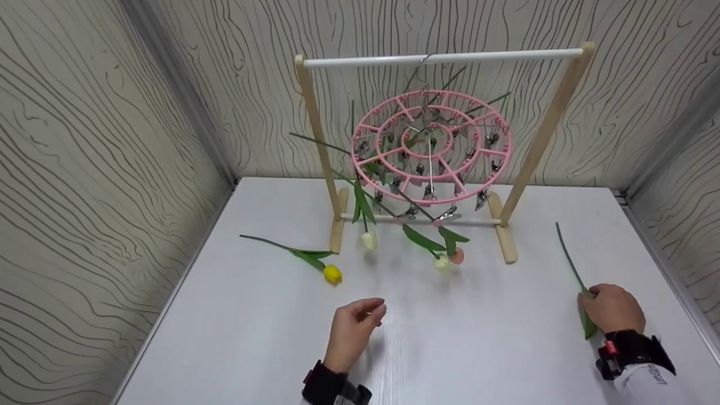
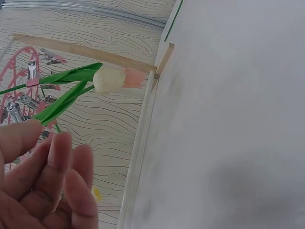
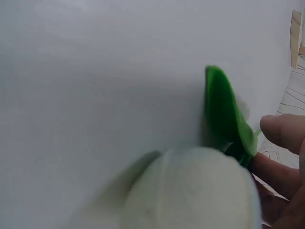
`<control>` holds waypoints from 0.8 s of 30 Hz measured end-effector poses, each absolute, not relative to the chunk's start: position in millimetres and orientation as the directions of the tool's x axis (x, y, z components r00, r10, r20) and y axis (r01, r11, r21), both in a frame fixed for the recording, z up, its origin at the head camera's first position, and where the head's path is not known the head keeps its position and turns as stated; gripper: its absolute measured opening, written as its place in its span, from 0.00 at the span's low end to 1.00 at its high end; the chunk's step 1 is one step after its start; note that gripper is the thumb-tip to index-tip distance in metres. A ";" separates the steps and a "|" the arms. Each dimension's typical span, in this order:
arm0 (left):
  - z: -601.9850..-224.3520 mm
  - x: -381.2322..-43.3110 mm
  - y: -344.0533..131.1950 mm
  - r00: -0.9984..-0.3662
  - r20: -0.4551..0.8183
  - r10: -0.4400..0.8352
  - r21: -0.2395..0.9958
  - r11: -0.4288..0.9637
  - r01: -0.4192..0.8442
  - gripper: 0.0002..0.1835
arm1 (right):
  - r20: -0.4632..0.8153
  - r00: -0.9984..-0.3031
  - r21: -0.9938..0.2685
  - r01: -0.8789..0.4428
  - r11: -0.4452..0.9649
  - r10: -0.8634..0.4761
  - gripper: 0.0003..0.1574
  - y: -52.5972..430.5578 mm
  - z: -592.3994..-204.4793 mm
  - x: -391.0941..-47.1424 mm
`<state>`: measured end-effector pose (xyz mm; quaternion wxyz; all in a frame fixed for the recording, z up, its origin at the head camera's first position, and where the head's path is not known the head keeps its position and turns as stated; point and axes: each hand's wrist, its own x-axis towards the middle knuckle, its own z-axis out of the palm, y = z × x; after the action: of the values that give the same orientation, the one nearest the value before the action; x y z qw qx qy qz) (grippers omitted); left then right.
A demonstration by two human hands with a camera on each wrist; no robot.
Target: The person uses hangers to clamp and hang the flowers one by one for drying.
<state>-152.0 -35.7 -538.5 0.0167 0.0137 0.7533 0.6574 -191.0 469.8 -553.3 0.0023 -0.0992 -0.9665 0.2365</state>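
On the right side of the table, my right hand pinches the stem of an artificial white tulip near its green leaves. In the right wrist view the thumb and fingers lie on either side of the stem, and the white bloom looms close to the camera. From above, that bloom is hidden by the hand. My left hand hovers over the table's front middle, fingers loosely bent, holding nothing. Beyond it hangs a pink round clip hanger with metal clips. White tulips and a peach tulip dangle head down from it.
A wooden rack with a white top bar carries the hanger at the table's back. Beside its left foot lies a yellow tulip, stem pointing left. Patterned wall panels enclose the white table.
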 end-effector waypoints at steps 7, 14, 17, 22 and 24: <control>-540.6 -152.0 -32.5 -0.999 -0.008 0.053 0.985 0.172 0.001 0.11 | -0.142 -0.964 -0.480 0.265 0.836 0.224 0.27 472.5 -549.4 -187.5; -540.3 -151.0 -29.2 -0.997 -0.061 0.052 0.984 0.171 -0.051 0.11 | -0.141 -0.959 -0.526 0.284 0.801 0.248 0.25 464.0 -547.3 -175.9; -538.5 -149.7 -27.1 -0.996 -0.071 0.054 0.984 0.168 -0.061 0.11 | -0.131 -0.951 -0.554 0.304 0.775 0.280 0.27 456.1 -544.2 -168.8; -536.2 -148.3 -23.5 -0.996 -0.061 0.059 0.984 0.172 -0.050 0.10 | -0.060 -0.927 -0.593 0.331 0.733 0.370 0.28 438.5 -535.6 -157.4; -535.5 -148.1 -22.5 -0.996 -0.049 0.068 0.985 0.166 -0.037 0.10 | -0.028 -0.910 -0.615 0.342 0.711 0.414 0.27 428.8 -530.1 -152.6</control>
<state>-148.1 -22.5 -535.5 0.0408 0.0103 0.7626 0.6455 -152.6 428.8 -530.1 0.0558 -0.2047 -0.9232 0.3205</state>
